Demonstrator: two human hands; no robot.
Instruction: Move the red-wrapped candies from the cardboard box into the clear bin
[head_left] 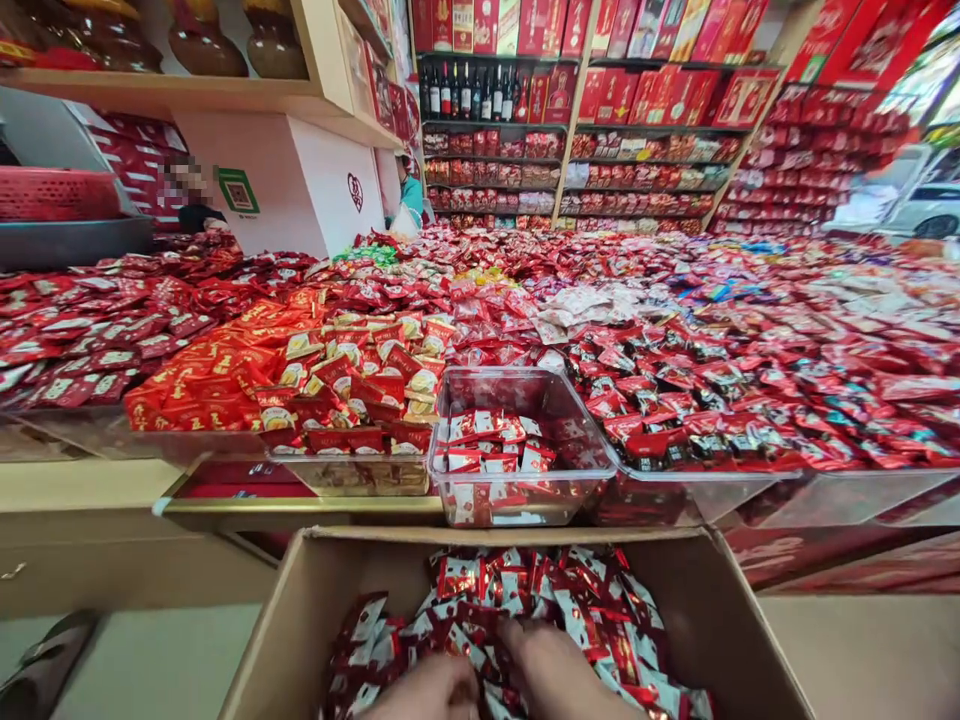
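Note:
My left hand (pixel 429 688) and my right hand (pixel 553 668) are down inside an open cardboard box (pixel 739 610), side by side among many small red and white candy packets (pixel 592 615). Both are smeared by motion. The fingers of my right hand reach in between the packets, and those of my left hand are partly hidden, so their grip does not show. Just beyond the box's far edge stands a clear plastic bin (pixel 525 500), partly filled with similar red and white packets (pixel 491 440).
Bins heaped with wrapped sweets flank the clear one: gold and red packets (pixel 360 385) on the left, red and black packets (pixel 675 400) on the right. Shelves of bottles (pixel 469 95) and red boxes stand behind. A person (pixel 409 190) is partly visible at the back.

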